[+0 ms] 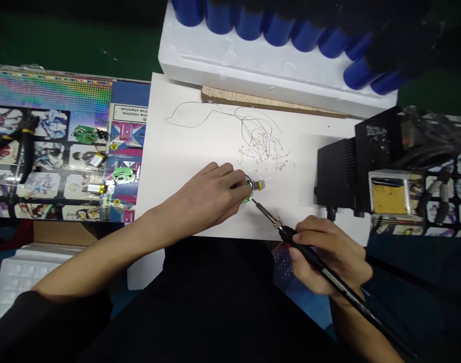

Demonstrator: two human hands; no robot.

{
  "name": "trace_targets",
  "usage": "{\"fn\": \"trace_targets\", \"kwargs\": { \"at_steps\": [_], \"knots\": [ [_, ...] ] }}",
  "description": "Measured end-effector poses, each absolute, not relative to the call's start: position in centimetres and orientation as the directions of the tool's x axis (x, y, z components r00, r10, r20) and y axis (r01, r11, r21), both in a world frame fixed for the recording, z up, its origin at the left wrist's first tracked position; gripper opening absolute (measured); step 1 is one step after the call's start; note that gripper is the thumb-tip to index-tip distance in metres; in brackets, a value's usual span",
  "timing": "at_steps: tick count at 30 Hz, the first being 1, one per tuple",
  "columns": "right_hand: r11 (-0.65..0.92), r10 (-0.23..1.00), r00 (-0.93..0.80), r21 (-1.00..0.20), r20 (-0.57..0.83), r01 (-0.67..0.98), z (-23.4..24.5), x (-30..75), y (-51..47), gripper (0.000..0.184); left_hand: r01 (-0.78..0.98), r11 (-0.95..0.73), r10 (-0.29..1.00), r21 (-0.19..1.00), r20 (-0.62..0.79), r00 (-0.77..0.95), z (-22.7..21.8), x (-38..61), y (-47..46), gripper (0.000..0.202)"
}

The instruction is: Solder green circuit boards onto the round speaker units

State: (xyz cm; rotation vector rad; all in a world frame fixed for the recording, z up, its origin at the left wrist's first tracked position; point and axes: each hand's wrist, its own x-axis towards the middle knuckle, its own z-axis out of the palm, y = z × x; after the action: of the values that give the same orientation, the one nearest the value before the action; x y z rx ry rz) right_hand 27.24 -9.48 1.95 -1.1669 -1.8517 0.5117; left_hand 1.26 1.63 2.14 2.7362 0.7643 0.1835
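Big picture from the head camera: a dark green counter (75, 45) with a white polystyrene block (253, 65) across the far edge, a row of blue cylindrical cells (279, 30) lined up along it. Over on the right sits a black soldering station (338, 171), with a metal-framed tip cleaner (389, 197) and its yellow sponge just in front of it. On the left, a glossy printed mat (52, 91) carries pliers with yellow-banded handles (22, 151), small green boards (85, 134) and a little silver pouch battery (97, 160).

Centre stage, a white board (185, 131) holds loose thin black wires (249, 118) and a scatter of pale crumbs (262, 151). Now the action: the left hand (211, 189) comes in from the left, fingers closed around a round green circuit board (247, 194), with a small yellow-marked component (258, 185) at its edge. The right hand (328, 254) is wrapped around a black soldering iron (313, 257), held like a pen. Its long axis runs diagonally from lower right up to the left, and its metal tip (258, 204) ends right at the board's edge. Contact? Too small to call. The left hand is the nearer, holding the board; the right stays back along the shaft.
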Motion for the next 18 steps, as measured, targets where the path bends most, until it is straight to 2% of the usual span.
{"fn": "trace_targets", "kwargs": {
  "at_steps": [4, 7, 11, 14, 18],
  "knots": [
    [0.432, 0.869, -0.05, -0.704, 0.493, 0.563, 2.3, 28.0, -9.5, 0.023, 0.478, -0.816, 0.517, 0.324, 0.04, 0.855, 2.1, 1.2, 1.7, 0.01],
    [0.322, 0.894, 0.087, -0.767, 0.439, 0.554, 1.8, 28.4, -10.1, 0.025, 0.479, -0.815, 0.519, 0.327, 0.042, 0.854, 2.1, 1.1, 1.7, 0.01],
    [0.187, 0.897, 0.292, -0.884, 0.332, 0.429, 0.5, 28.0, -10.8, 0.026, 0.478, -0.817, 0.518, 0.321, 0.047, 0.854, 2.0, 1.1, 1.6, 0.01],
    [0.142, 0.889, 0.363, -0.922, 0.279, 0.359, -0.7, 27.2, -10.6, 0.02, 0.479, -0.815, 0.518, 0.327, 0.038, 0.855, 2.0, 1.2, 1.7, 0.011],
    [0.112, 0.863, 0.423, -0.921, 0.276, 0.373, -2.7, 26.5, -10.1, 0.021, 0.484, -0.803, 0.521, 0.348, 0.014, 0.854, 2.3, 1.2, 1.8, 0.014]
  ]
}}
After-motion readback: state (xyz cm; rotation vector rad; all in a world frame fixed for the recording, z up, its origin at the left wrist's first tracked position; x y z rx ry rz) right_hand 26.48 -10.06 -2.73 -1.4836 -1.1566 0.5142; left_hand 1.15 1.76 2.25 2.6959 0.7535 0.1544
